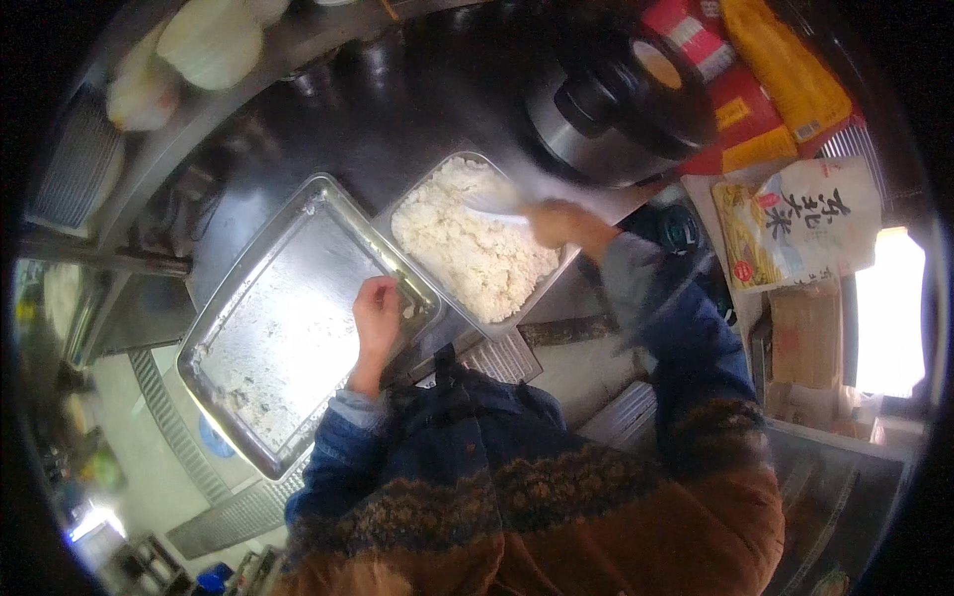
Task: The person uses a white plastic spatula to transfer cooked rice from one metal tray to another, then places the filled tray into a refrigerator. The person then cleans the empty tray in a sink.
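My right hand (555, 223) is shut on a pale rice paddle (492, 205), blurred, whose blade lies over the cooked rice (477, 246). The rice fills a rectangular metal pan (488, 325). Left of it and touching or nearly touching its side, a larger, shallow metal tray (276, 298) holds only scattered rice grains and smears. Over this tray's right part is my left hand (378, 313), fingers curled, with nothing plainly seen in it; whether the fingertips close on something small cannot be told.
A large black and steel rice cooker (618, 112) stands beyond the pan to the right. Red and yellow packages (782, 74) and a white rice bag (812, 223) lie further right. Large pale vegetables (212, 45) sit on a shelf at upper left. A cardboard box (805, 335) is at right.
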A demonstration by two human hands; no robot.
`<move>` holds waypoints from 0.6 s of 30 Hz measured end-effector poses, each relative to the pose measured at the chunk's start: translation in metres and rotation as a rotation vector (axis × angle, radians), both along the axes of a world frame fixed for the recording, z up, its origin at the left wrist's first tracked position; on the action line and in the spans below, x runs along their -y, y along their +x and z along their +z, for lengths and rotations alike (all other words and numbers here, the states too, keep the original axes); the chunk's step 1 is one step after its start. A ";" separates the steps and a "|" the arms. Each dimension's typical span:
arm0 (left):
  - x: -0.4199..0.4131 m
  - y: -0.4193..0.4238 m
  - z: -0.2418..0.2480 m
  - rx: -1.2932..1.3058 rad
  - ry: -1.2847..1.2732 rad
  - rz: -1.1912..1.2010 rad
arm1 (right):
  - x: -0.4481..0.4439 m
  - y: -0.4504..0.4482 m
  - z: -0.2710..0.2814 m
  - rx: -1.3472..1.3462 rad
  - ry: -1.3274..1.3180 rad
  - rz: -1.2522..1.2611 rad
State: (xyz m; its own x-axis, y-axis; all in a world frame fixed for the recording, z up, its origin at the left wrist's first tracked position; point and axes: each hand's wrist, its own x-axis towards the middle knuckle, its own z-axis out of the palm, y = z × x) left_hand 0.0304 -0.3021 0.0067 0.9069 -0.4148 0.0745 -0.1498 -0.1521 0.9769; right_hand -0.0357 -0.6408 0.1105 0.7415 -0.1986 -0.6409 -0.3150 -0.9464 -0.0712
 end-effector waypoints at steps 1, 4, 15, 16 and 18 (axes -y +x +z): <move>-0.003 0.002 0.002 -0.027 0.001 0.020 | 0.008 0.004 0.008 -0.022 0.058 0.083; -0.013 0.001 0.004 -0.097 0.002 0.098 | -0.001 0.027 0.000 0.030 0.095 0.054; -0.025 -0.001 0.012 -0.202 -0.104 0.145 | -0.036 0.052 0.012 0.170 -0.177 0.226; -0.029 -0.001 0.013 -0.210 -0.122 0.173 | -0.050 0.048 0.013 0.143 -0.106 0.238; -0.033 -0.001 0.011 -0.216 -0.086 0.173 | -0.082 0.042 0.006 0.126 -0.126 0.203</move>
State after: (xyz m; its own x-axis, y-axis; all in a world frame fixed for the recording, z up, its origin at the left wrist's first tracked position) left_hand 0.0291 -0.2692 0.0174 0.9622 -0.2533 -0.1000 0.0843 -0.0722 0.9938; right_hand 0.0064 -0.5589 0.1164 0.8465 -0.1102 -0.5209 -0.1143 -0.9931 0.0243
